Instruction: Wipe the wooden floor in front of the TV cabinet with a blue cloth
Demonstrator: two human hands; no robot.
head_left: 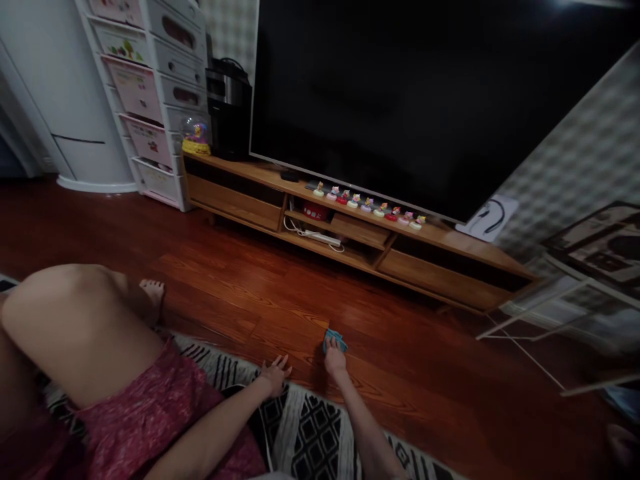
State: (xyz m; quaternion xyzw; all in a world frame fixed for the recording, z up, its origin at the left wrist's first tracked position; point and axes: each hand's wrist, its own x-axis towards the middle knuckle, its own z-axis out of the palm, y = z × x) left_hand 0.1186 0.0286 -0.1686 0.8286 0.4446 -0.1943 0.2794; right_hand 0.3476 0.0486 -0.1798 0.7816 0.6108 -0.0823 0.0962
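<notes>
Just past the rug's edge, my right hand (335, 359) presses a bunched blue cloth (337, 339) onto the wooden floor (280, 327). The fingers are curled over the cloth and hide part of it. My left hand (276, 375) rests with fingers spread at the border of the black-and-white patterned rug (320, 433), to the left of the cloth, and holds nothing. My bent leg (90, 327) and red patterned clothing (150, 400) fill the lower left.
A low wooden TV stand (330, 247) runs across ahead, bearing several small figurines (367, 205) and a large dark TV (410, 100). Left of it stand a drawer tower (135, 93) and a black appliance (227, 100). A white-framed rack (550, 333) stands at right.
</notes>
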